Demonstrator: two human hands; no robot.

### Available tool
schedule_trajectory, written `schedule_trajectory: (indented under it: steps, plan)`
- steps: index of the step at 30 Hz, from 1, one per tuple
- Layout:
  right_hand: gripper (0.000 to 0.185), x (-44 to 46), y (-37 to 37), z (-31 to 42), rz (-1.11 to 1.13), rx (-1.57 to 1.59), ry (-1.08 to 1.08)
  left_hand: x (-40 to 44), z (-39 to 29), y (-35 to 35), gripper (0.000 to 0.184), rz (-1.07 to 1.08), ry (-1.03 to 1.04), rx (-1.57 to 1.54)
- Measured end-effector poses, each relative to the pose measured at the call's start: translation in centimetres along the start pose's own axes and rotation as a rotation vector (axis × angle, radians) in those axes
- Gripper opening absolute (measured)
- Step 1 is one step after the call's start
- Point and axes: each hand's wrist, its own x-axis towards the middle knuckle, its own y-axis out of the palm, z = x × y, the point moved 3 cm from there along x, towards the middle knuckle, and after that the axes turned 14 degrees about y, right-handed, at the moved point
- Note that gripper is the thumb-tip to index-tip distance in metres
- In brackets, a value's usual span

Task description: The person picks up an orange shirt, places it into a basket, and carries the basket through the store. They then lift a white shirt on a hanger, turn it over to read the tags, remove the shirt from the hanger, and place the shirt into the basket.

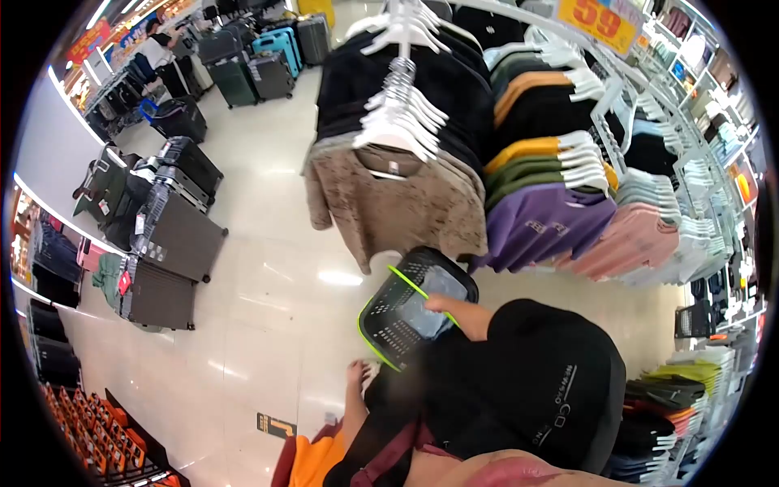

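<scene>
My right hand [438, 303] is wrapped round the bright green handle [408, 281] of a black plastic shopping basket [388, 321]. The basket hangs tilted, with holes in its walls and a green rim. Inside lies something pale bluish-grey [445, 284], perhaps folded or wrapped; I cannot make out its kind. My left hand [358, 372] hangs just beyond the near corner of the basket, apart from it, with loosely bent fingers and nothing visible in them. Black cloth with pale lettering [560, 406] fills the lower right. Orange cloth [312, 461] shows beside my left forearm.
A rack of brown tops [398, 191] on white hangers stands ahead, close to the basket; purple [540, 223] and pink tops [633, 235] hang right. Suitcases [174, 235] line the left. Orange-and-black racking [93, 430] stands lower left. A person [158, 49] is far back.
</scene>
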Motion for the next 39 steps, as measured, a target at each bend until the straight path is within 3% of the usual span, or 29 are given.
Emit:
schedule_trajectory:
  steps: [5, 9, 12, 15, 17, 19, 22, 24, 27, 31, 33, 37, 39]
  plan:
    - [0.024, -1.7, -0.4, 4.4, -0.248, 0.111, 0.009, -1.6, -0.6, -20.8, 0.028, -0.179, 0.002, 0.146]
    - [0.027, -2.6, -0.3, 6.8, -0.253, 0.248, 0.007, -2.3, -0.5, -30.9, 0.027, -0.479, -0.082, -0.044]
    - [0.027, -3.7, 0.1, 10.5, -0.305, 0.418, 0.075, -0.5, -1.7, -31.8, 0.027, -0.464, -0.098, -0.030]
    - [0.023, -0.7, 0.8, 12.7, -0.433, 0.661, 0.049, 3.3, -4.2, -28.4, 0.027, -0.262, -0.014, -0.018]
    - [0.030, -1.4, -0.2, 15.3, -0.427, 0.334, -0.063, 6.4, -5.5, -25.5, 0.029, -0.091, 0.035, 0.022]
    - [0.024, 0.9, 0.4, 16.2, -0.334, 0.625, 0.108, 8.7, -8.1, -22.9, 0.036, 0.056, 0.037, 0.142]
    - [0.026, 4.4, 2.0, 16.9, -0.246, 0.792, 0.251, 11.9, -12.5, -21.2, 0.034, 0.187, 0.094, 0.321]
    - [0.026, 6.9, 3.9, 17.0, -0.282, 0.942, 0.212, 14.7, -14.2, -22.1, 0.034, 0.200, 0.101, 0.350]
    - [0.020, 17.4, 6.7, 14.8, -0.326, 0.538, 0.128, 16.6, -16.2, -26.0, 0.033, 0.090, 0.069, 0.382]
    - [0.018, 7.8, 0.6, 23.9, -0.337, 0.855, 0.431, 19.9, -18.2, -31.8, 0.031, 0.127, -0.075, 0.452]
    - [0.020, 11.5, 2.5, 22.4, -0.308, 1.015, 0.228, 21.2, -20.6, -33.8, 0.030, 0.141, -0.129, 0.578]
    - [0.020, 11.6, 4.1, 23.6, -0.240, 1.053, 0.363, 24.7, -27.8, -34.9, 0.028, 0.180, -0.128, 0.656]
    - [0.021, 12.7, 5.0, 24.2, -0.225, 0.986, 0.309, 27.3, -31.6, -34.6, 0.027, 0.200, -0.043, 0.669]
